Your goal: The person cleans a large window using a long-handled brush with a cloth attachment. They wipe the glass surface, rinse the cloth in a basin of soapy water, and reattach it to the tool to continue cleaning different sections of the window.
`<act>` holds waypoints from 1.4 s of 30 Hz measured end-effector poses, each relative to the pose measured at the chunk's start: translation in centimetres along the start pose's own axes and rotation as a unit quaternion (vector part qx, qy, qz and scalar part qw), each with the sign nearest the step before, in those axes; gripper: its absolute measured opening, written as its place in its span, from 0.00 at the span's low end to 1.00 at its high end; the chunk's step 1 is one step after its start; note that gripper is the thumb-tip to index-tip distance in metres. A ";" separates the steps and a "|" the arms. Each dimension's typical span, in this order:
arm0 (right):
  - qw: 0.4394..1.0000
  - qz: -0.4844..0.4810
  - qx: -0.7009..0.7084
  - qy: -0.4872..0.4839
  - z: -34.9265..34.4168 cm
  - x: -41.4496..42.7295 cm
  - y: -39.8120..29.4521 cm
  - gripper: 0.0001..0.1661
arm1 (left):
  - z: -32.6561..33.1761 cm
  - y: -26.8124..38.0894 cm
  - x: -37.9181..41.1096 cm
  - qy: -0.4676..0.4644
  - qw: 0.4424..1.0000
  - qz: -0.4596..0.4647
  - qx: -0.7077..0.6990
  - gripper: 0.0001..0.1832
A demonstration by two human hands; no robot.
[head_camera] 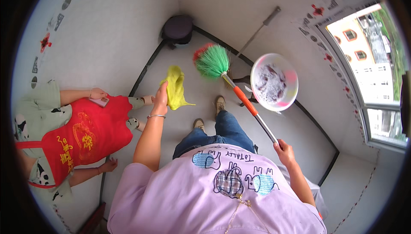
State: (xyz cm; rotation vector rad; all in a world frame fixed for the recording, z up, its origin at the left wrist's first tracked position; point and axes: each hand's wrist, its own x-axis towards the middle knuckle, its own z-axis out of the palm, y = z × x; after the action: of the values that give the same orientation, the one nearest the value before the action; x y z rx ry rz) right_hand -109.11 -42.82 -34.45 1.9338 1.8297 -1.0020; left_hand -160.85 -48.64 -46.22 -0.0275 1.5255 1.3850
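Observation:
My left hand [162, 96] holds a crumpled yellow cloth [175, 89], which hangs down from the fingers. With my right hand [284, 152] I grip the lower metal end of a long pole that has an orange sleeve [245, 100]. At the pole's far end is a round brush head of green and red bristles [212, 60]. Just right of the pole stands a round, light-coloured bucket [292, 83] with foamy water and dark bits inside.
A dark padded stool [177, 27] stands in the corner. A grey-handled stick [257, 30] leans at the wall behind the bucket. On the left is another person in a red apron [93, 131], holding a phone [100, 101]. A window [369, 106] is at the right.

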 end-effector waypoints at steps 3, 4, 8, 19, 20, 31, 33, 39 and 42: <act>0.999 -0.016 0.016 0.047 0.2 -1.7 1.6 0.22 | 0.0 -1.0 0.1 -0.009 0.998 0.060 0.026 0.31; 0.997 -0.024 0.002 0.074 -0.1 -2.1 1.9 0.22 | 0.8 -0.6 -0.5 -0.006 0.998 0.056 0.033 0.31; 0.995 -0.034 0.020 0.089 -1.6 -2.7 7.2 0.21 | 3.2 -0.5 -2.5 -0.037 0.998 0.059 0.006 0.30; 0.950 -0.142 0.269 -0.066 -9.7 2.6 30.8 0.18 | 21.6 12.5 -19.9 -0.261 0.961 0.078 0.046 0.27; 0.949 -0.156 0.268 -0.063 -10.0 3.4 33.9 0.20 | 24.5 13.5 -22.9 -0.283 0.953 0.095 0.049 0.27; 0.906 -0.265 0.328 0.044 -18.4 1.6 48.1 0.20 | 55.3 14.6 -40.0 -0.443 0.856 0.167 0.209 0.33; 0.900 -0.273 0.329 0.082 -18.7 2.4 48.6 0.18 | 60.3 12.9 -41.6 -0.524 0.802 0.136 0.254 0.33; 0.838 -0.278 0.363 0.299 -16.7 1.7 50.2 0.17 | 73.5 6.1 -51.3 -0.514 0.654 0.333 0.445 0.27; 0.773 -0.267 0.343 0.463 -17.2 1.5 52.5 0.16 | 78.9 3.7 -55.1 -0.627 0.564 0.356 0.403 0.26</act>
State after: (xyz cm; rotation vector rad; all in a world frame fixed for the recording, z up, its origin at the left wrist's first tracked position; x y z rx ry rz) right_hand -54.04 -38.33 -35.95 2.7297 3.0111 -1.0457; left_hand -86.70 -20.63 8.42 1.9171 0.6616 0.6303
